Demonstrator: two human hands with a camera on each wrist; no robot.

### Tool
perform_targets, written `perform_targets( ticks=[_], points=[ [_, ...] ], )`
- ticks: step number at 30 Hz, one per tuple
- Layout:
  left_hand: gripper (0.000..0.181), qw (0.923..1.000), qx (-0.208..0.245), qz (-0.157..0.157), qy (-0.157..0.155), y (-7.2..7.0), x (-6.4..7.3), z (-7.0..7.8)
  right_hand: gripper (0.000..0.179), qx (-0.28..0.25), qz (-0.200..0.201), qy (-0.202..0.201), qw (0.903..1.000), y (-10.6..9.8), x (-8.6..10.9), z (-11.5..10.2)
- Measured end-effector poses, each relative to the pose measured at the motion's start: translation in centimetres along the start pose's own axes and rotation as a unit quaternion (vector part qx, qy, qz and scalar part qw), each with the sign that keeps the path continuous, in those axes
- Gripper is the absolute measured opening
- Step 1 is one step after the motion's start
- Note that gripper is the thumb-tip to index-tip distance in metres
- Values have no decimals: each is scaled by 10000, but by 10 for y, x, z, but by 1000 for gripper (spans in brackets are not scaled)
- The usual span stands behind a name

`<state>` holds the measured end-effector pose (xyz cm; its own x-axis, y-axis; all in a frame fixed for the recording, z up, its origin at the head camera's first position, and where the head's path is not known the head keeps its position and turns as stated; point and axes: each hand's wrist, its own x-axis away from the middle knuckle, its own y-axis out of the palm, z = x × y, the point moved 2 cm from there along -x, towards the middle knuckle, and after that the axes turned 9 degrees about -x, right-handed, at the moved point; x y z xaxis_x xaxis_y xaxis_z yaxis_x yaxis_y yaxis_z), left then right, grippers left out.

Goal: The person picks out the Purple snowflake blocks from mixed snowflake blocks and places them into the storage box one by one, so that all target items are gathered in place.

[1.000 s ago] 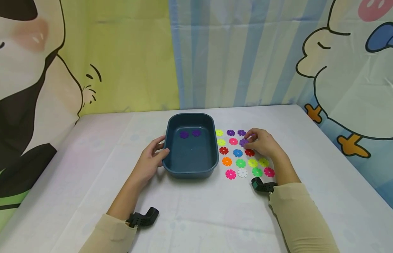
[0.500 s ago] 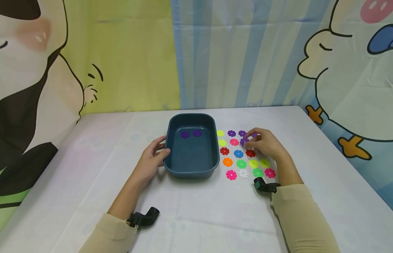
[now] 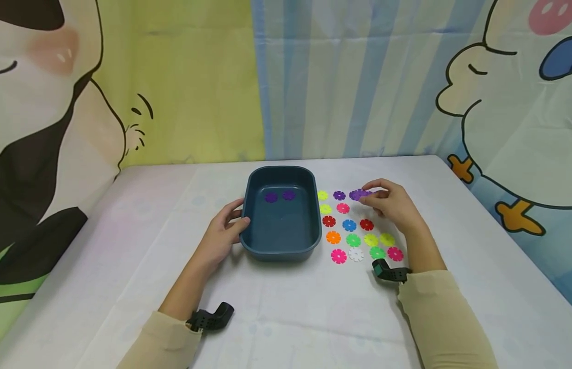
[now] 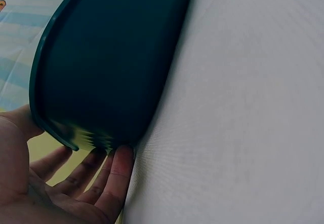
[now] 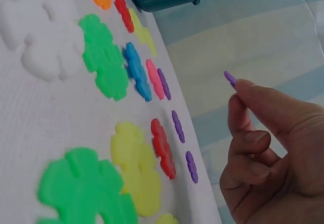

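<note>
Your right hand (image 3: 393,206) pinches a purple disc (image 5: 230,78)
It's raised above the white surface (image 3: 290,312), right of the blue tub (image 3: 281,230), whose left side your left hand (image 3: 223,229) grips.

Booth-like indoor space: cartoon-print curtains (image 3: 203,87) around a white table (image 3: 286,318).

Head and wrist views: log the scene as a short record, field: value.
left hand: holds the bin at its left side
right hand: pinches a purple disc, clear of the table
bin contents: two purple discs, side by side
loose discs: right of bin, mixed colours
one each: blue disc, orange disc, white disc
</note>
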<state>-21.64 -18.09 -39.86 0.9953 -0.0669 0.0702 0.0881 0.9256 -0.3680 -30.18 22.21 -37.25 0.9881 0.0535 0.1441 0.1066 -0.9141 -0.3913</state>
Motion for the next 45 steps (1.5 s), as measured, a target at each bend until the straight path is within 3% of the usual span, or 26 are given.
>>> perform_targets(
  ticks=[6, 13, 21, 30, 45],
  points=[
    [57, 10000, 10, 18, 24, -1, 0, 1, 49, -649, 253, -291, 9971, 0, 3, -11],
    [57, 10000, -4, 63, 22, -3, 0, -1, 43, -1363, 581, -577, 9873, -1, 7, -27],
    [57, 9999, 69, 23, 98, -2, -1, 0, 40, -2043, 383, -915, 9739, 7, 13, -43],
    [57, 9999, 74, 35, 97, -1, -1, 0, 39, -1631, 245, -1080, 9804, 29, 11, -54],
    [57, 9998, 138, -63, 144, 1, -1, -1, 38, -2049, -167, -1349, 9693, 70, 6, -78]
  ],
)
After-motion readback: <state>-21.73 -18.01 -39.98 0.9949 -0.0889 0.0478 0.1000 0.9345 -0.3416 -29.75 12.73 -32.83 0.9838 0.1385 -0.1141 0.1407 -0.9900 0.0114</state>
